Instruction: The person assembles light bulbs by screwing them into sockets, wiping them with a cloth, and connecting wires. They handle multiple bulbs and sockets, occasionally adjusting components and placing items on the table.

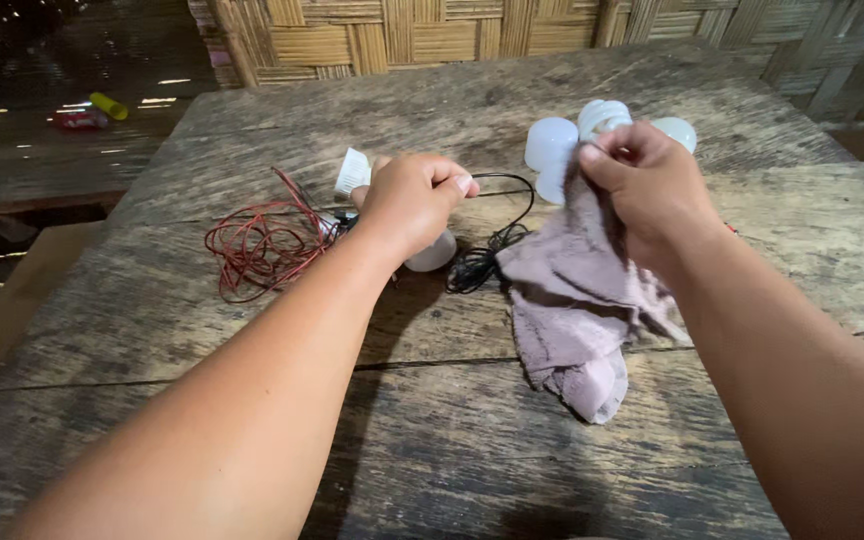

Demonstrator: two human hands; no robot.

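Red wire (pixel 262 240) is lying untouched on the table (pixel 452 440). The left hand (pixel 412 200) is closing round a bulb (pixel 432 252) — black cord trailing — while the right hand (pixel 647 185) is pinching a cloth (pixel 572 310); wiping looks barely begun, more bulbs (pixel 572 140) waiting behind.

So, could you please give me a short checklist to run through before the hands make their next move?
1. Left hand grips the bulb: ok.
2. Right hand holds the cloth: ok.
3. Cloth touching the bulb: not ok, they are apart.
4. Black wire free of the cloth: cannot tell, its coil lies at the cloth's edge.
5. Red wire away from both hands: ok.
6. Spare bulbs resting on the table: ok.
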